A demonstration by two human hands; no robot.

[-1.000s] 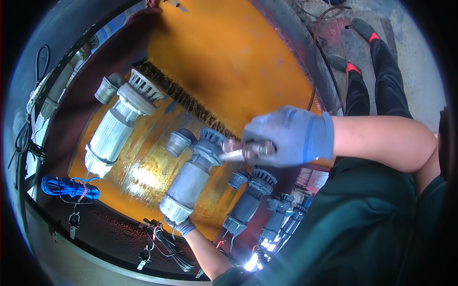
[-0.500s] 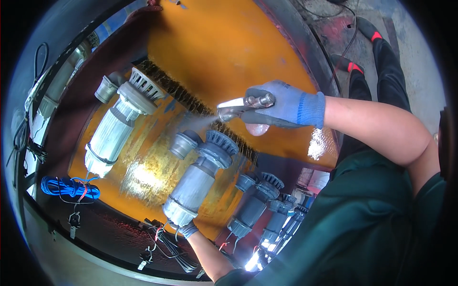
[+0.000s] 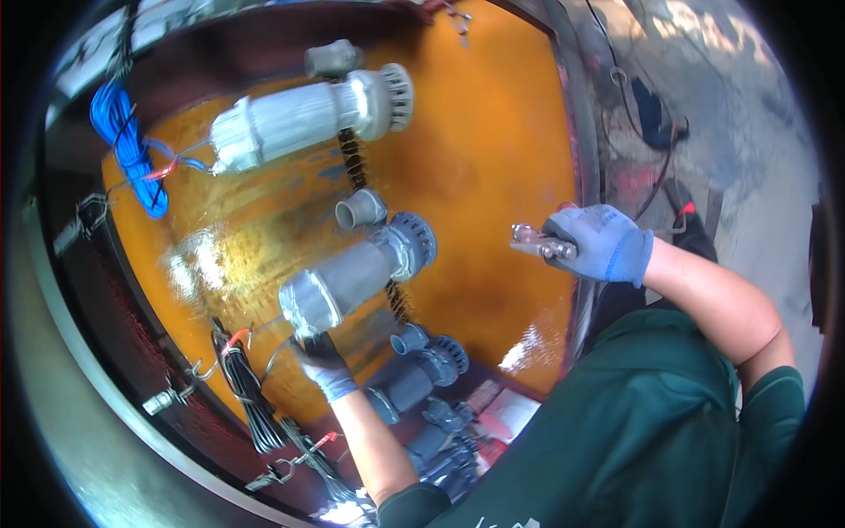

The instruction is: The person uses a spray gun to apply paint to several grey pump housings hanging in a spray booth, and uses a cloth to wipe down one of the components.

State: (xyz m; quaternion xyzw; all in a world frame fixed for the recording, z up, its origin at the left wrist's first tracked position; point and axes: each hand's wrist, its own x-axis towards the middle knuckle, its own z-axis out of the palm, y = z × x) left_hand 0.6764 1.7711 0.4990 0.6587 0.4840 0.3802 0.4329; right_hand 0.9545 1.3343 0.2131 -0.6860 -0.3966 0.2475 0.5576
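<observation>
My right hand (image 3: 607, 244), in a blue-grey glove, is closed around a metal spray gun (image 3: 544, 244), held over the orange panel to the right of the pumps. No mist shows at its nozzle. A grey submersible pump (image 3: 339, 282) with a slotted strainer end and a short outlet pipe (image 3: 359, 209) hangs tilted in the middle. My gloved left hand (image 3: 327, 368) grips its lower left end; the fingertips are partly hidden against the body. A lighter, silvery pump (image 3: 295, 116) hangs beyond it, and a darker grey pump (image 3: 418, 374) hangs nearer to me.
A coil of blue cable (image 3: 130, 150) and a black cable bundle (image 3: 242, 387) hang beside metal hooks (image 3: 167, 394) on the left. Wet-looking orange panels (image 3: 493, 158) back the pumps. A hose (image 3: 656, 185) runs over the floor at right. More pumps crowd the near end.
The view has turned, so the pumps now lie more sideways. My right hand has drawn the spray gun away from the middle pump, and the mist is gone. The left hand stays at the pump's end.
</observation>
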